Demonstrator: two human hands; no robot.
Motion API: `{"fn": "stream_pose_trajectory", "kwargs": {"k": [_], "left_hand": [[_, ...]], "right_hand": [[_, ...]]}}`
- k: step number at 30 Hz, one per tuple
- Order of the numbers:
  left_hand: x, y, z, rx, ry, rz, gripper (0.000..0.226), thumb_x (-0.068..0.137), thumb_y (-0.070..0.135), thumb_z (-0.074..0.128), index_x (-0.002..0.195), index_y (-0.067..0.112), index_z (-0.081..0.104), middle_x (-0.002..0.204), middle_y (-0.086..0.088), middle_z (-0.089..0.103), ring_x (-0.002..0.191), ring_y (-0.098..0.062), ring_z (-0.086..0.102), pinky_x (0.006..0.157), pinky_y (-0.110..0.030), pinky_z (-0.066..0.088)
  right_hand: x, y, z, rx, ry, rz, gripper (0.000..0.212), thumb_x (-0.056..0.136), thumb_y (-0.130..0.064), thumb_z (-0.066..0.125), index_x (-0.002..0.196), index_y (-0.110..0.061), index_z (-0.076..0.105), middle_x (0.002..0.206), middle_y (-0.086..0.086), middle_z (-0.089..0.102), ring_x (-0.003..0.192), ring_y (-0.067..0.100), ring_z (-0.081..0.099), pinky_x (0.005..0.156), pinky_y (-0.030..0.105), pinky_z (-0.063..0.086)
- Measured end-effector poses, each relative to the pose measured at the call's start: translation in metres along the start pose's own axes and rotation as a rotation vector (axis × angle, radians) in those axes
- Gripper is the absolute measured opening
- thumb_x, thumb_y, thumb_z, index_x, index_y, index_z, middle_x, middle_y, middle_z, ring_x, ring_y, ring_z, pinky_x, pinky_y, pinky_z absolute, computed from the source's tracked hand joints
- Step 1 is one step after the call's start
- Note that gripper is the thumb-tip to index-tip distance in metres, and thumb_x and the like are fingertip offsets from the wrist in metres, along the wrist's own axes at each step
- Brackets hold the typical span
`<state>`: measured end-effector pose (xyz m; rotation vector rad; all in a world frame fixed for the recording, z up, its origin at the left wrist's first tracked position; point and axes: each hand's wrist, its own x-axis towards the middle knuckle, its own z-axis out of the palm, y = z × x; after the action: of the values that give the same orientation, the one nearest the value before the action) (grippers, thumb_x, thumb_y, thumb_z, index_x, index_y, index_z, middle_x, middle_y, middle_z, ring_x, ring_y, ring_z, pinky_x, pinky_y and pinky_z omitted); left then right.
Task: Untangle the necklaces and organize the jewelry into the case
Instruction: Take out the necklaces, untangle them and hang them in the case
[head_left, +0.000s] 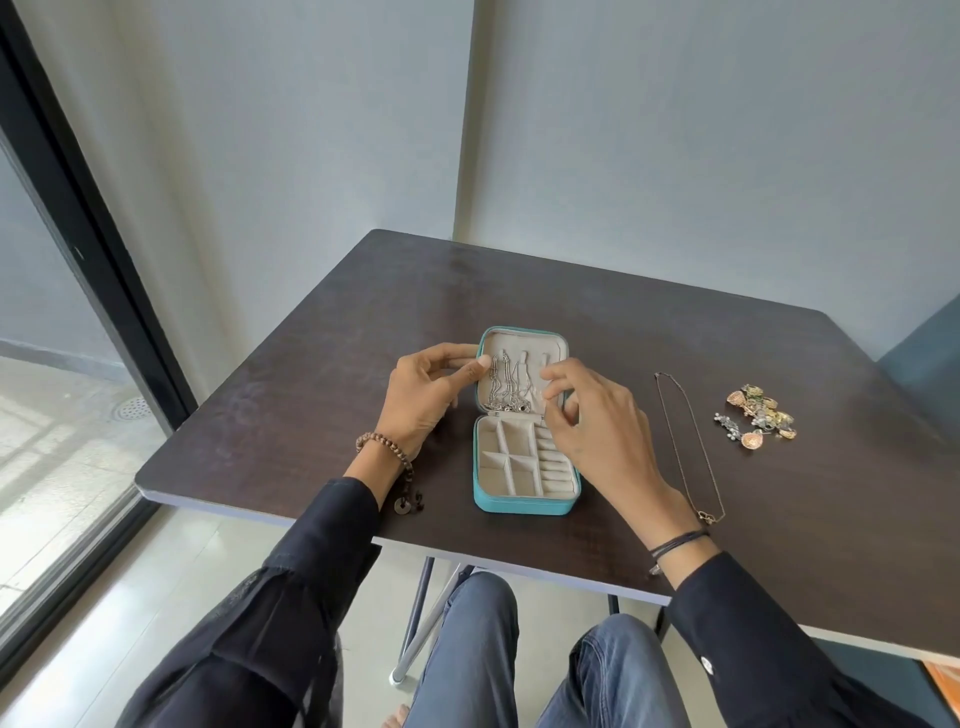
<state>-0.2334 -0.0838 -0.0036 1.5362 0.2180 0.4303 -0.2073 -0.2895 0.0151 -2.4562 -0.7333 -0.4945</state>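
Denim knees sit under the dark woodgrain tabletop (363, 322). The teal case (524, 501) lies open with beige velvety dividers, silver chains (506, 384) hanging in its lid. Both hands, left (423, 395) and right (592, 421), pinch at the lid. A thin chain necklace (691, 441) and a heap of gold earrings (758, 415) lie to the right

I see a dark matt wood-grain table (571, 312), teal leather-look case (524, 505) with pale velvety lining, thin silvery metal chains (506, 384) in its lid, dull metal necklace (691, 441), gold and silver metal earrings (758, 415), wooden bead bracelet (382, 444).
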Motion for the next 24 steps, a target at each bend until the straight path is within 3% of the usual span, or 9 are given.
{"fn": "stream_pose_trajectory", "kwargs": {"k": [7,10,12,17,21,24], "left_hand": [[0.000,-0.001,0.007,0.178,0.063,0.003,0.030,0.085,0.037,0.078,0.108,0.018,0.073,0.102,0.004,0.076,0.046,-0.006,0.055,0.047,-0.019,0.046],[0.003,0.005,0.013,0.364,0.140,0.055,0.032,0.085,0.043,0.075,0.110,0.024,0.070,0.110,0.011,0.071,0.079,-0.007,0.067,0.074,-0.034,0.059],[0.003,0.014,0.021,0.495,0.143,0.090,0.025,0.087,0.043,0.073,0.107,0.029,0.070,0.109,0.015,0.070,0.099,-0.007,0.065,0.087,-0.037,0.057],[0.005,0.042,0.049,0.691,0.009,0.148,0.011,0.085,0.038,0.072,0.096,0.035,0.071,0.096,0.021,0.068,0.088,-0.007,0.063,0.071,-0.028,0.049],[0.011,0.052,0.078,0.733,-0.100,0.183,0.008,0.084,0.036,0.073,0.091,0.035,0.070,0.088,0.024,0.068,0.093,-0.004,0.064,0.079,-0.029,0.050],[0.017,0.055,0.104,0.710,-0.167,0.194,0.008,0.082,0.033,0.074,0.090,0.033,0.072,0.088,0.021,0.069,0.085,0.001,0.062,0.075,-0.025,0.048]], "right_hand": [[-0.006,0.007,-0.007,0.103,-0.049,0.043,0.015,0.091,-0.024,0.069,0.105,-0.028,0.066,0.095,-0.018,0.069,0.071,0.002,0.063,0.072,0.038,0.059],[-0.005,0.012,-0.010,0.159,-0.064,0.055,0.014,0.091,-0.022,0.069,0.104,-0.025,0.069,0.097,-0.015,0.070,0.074,0.001,0.065,0.076,0.040,0.059],[-0.005,0.016,-0.013,0.177,-0.071,0.056,0.013,0.091,-0.022,0.070,0.104,-0.023,0.070,0.098,-0.015,0.071,0.076,0.001,0.065,0.077,0.040,0.060],[-0.003,0.030,-0.025,0.170,-0.092,0.043,0.009,0.092,-0.027,0.071,0.101,-0.026,0.070,0.094,-0.016,0.070,0.077,0.002,0.066,0.077,0.039,0.059],[0.003,0.051,-0.040,0.138,-0.071,0.062,0.008,0.091,-0.028,0.071,0.099,-0.026,0.070,0.090,-0.014,0.071,0.077,0.005,0.066,0.080,0.036,0.057],[0.010,0.074,-0.054,0.083,-0.083,0.088,0.009,0.090,-0.029,0.072,0.099,-0.026,0.070,0.090,-0.014,0.071,0.078,0.006,0.065,0.080,0.036,0.056]]}}
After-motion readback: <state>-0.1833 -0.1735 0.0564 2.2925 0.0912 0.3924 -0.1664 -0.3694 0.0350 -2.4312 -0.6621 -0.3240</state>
